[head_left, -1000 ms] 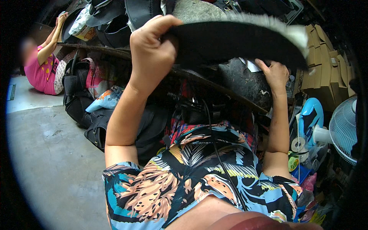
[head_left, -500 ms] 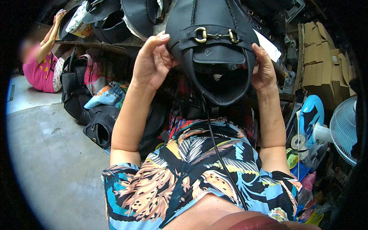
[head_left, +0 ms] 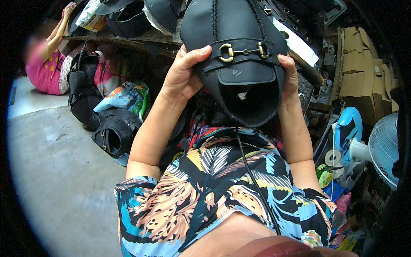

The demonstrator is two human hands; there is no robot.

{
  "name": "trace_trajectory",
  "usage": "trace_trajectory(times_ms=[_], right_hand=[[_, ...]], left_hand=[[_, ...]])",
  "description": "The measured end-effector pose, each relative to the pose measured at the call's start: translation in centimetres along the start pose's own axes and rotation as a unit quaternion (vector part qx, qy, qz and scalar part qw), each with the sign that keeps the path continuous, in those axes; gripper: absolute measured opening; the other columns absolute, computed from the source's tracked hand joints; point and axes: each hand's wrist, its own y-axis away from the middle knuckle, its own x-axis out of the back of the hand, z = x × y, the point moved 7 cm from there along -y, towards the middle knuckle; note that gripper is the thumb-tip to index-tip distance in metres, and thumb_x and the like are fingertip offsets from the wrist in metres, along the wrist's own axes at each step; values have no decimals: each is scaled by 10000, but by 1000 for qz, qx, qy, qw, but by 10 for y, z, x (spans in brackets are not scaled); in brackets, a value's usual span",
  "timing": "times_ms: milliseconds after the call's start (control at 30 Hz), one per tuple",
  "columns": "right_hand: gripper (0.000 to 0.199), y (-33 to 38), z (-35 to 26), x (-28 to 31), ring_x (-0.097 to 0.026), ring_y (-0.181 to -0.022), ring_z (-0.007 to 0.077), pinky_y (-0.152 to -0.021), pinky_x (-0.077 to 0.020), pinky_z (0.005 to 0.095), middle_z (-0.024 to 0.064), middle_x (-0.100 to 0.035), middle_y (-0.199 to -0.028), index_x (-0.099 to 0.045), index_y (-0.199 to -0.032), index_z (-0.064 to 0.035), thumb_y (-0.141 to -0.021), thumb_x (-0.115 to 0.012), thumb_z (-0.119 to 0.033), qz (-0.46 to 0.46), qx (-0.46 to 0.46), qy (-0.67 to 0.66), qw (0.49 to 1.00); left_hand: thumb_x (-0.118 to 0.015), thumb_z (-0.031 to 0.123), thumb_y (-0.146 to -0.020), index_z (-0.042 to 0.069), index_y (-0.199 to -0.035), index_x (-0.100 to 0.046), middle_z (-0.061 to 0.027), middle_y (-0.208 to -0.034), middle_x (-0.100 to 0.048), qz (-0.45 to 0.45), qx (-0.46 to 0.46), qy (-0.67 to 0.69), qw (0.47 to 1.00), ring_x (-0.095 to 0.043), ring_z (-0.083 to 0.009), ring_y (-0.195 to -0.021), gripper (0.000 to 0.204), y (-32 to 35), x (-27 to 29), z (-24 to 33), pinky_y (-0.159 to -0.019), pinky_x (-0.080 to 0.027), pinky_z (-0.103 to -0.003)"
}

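Holding with both hands a black leather shoe upper with two braided seams (head_left: 234, 64), situated directly between the fingers, with the open end toward the body. Pressing the thumb of the left hand (head_left: 185, 73) flat on the leather, with the other left fingers curled narrowly under the edge. Gripping the opposite edge with the right hand (head_left: 289, 79), thumb against the leather; cannot tell the exact bend of the other right fingers, mostly hidden. Can see between the two thumbs a brass-coloured metal bit with two rings (head_left: 245, 52) and, lower between the hands, a dark rounded opening (head_left: 257, 100) with a small pale scrap (head_left: 242, 96) inside. Can see also, just beyond the right fingers, a flat white sheet (head_left: 299, 45); beyond the left fingers, black leather pieces with whitish edges (head_left: 160, 15); well apart from the right fingers, folded brown cardboard (head_left: 357, 73) and a round white fan (head_left: 383, 145); far left of the left fingers, a person in a pink shirt (head_left: 48, 70) with raised hands; below the fingers, a thin black cable (head_left: 248, 165).
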Motion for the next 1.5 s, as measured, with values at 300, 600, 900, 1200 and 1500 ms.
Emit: trace_trajectory(times_ms=[300, 600, 900, 1200, 1500], right_hand=[[501, -4, -5, -26, -686, -957, 212, -856, -575, 356, 127, -676, -1099, -548, -1242, 23, -804, -655, -198, -50, 16, 22, 998], [448, -11, -31, -18, -696, -889, 181, -835, -574, 345, 90, -705, -1018, -612, -1134, 9, -758, -766, -179, -45, -16, 184, 982], [353, -10, -18, -7, -702, -811, 194, -773, -592, 342, 105, -706, -930, -658, -1071, -3, -734, -686, -105, 16, 5, 129, 991], [521, -11, 12, -15, -704, -908, 268, -832, -592, 376, 182, -685, -1074, -593, -1184, 64, -786, -633, -270, -41, -23, 0, 999], [512, -23, 15, -33, -717, -876, 266, -799, -603, 374, 213, -694, -1037, -620, -1145, 75, -882, -570, -362, -133, -51, -118, 983]], left_hand=[[-642, 85, -869, -1, -1175, -572, -146, -1040, -680, 13, -5, 55, 998, -707, -240, -908, 326, -7, 9, 9, -810, -611, -383], [-682, 59, -828, 23, -1199, -569, -106, -1044, -688, 25, -75, -116, 990, -699, -185, -884, 390, -2, -3, 41, -828, -585, -356], [-682, 2, -814, 37, -1056, -620, -95, -925, -699, 55, -82, -134, 986, -705, -176, -807, 252, -15, 7, 44, -729, -608, -303], [-634, 70, -869, 16, -1111, -590, -140, -991, -683, -8, 18, 115, 993, -709, -243, -864, 252, -19, -6, -1, -776, -622, -412], [-610, 300, -940, 33, -1150, -642, -147, -1088, -696, -52, 74, 170, 981, -699, -259, -946, 341, -39, -10, -29, -883, -571, -429]])
